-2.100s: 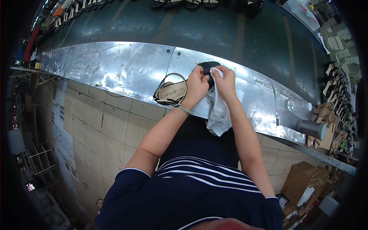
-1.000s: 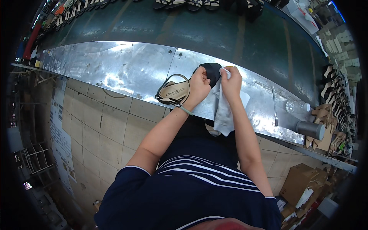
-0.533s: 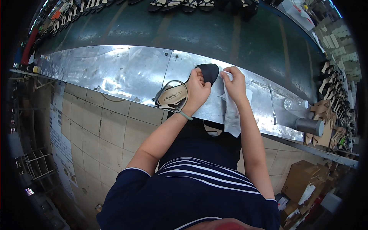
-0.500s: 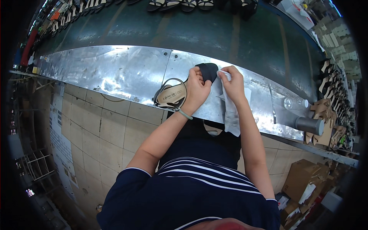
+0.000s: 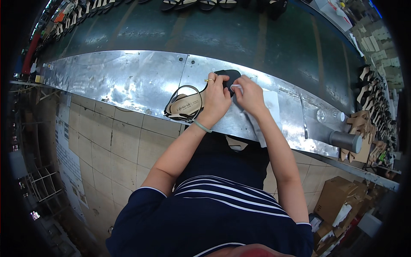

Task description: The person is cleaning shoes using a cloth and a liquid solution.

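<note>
A black strappy sandal with a beige insole [image 5: 185, 104] lies over the near edge of the metal bench, its toe pointing away to the right. My left hand [image 5: 217, 98] is closed around its front part, with fingers at the wide black toe band [image 5: 231, 77]. At the toe, my right hand [image 5: 249, 97] pinches a bunched end of a white cloth [image 5: 255, 127] against the band. The rest of the cloth hangs down beneath my right wrist, partly hidden by it. The sandal's sole and heel are out of sight.
A white sheet [image 5: 271, 107] lies on the metal bench [image 5: 128, 81]. Farther right are a thin metal strip [image 5: 304, 115], a clear bottle [image 5: 327, 115] and a grey cylinder [image 5: 346, 141]. Beyond runs a green belt [image 5: 214, 38] with sandals [image 5: 207, 4]; cardboard boxes [image 5: 336, 199] stand at lower right.
My right hand has moved left onto the sandal's toe band with the cloth. The sandal and my left hand have shifted slightly left, uncovering more of the white sheet.
</note>
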Tool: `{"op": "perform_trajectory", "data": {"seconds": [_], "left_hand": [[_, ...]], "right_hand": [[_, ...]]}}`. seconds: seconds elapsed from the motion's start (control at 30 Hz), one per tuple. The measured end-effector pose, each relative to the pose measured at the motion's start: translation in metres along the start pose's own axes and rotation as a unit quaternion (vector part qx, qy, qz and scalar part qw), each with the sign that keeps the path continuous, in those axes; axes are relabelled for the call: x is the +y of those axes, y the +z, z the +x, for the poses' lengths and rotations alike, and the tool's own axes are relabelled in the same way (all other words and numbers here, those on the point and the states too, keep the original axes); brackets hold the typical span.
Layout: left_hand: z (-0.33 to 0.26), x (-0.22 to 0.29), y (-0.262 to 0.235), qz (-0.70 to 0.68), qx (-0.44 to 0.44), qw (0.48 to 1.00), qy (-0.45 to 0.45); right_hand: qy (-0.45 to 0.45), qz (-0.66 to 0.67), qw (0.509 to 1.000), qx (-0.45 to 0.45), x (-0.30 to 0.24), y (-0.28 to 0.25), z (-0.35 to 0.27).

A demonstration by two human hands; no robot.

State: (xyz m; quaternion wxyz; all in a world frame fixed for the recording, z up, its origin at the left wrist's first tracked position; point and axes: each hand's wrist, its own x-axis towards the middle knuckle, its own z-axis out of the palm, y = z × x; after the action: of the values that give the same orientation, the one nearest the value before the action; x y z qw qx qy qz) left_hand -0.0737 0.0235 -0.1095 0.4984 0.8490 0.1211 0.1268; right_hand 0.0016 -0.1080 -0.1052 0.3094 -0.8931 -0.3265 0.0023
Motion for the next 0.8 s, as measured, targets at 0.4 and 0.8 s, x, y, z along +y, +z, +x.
{"op": "perform_trajectory", "data": {"seconds": [0.4, 0.8], "left_hand": [[0.005, -0.005, 0.003, -0.071, 0.042, 0.996, 0.017], [-0.005, -0.007, 0.007, -0.169, 0.033, 0.985, 0.0]], "right_hand": [[0.019, -0.013, 0.995, 0.093, 0.006, 0.012, 0.035], [0.124, -0.02, 0.978, 0.168, 0.009, -0.012, 0.01]]}}
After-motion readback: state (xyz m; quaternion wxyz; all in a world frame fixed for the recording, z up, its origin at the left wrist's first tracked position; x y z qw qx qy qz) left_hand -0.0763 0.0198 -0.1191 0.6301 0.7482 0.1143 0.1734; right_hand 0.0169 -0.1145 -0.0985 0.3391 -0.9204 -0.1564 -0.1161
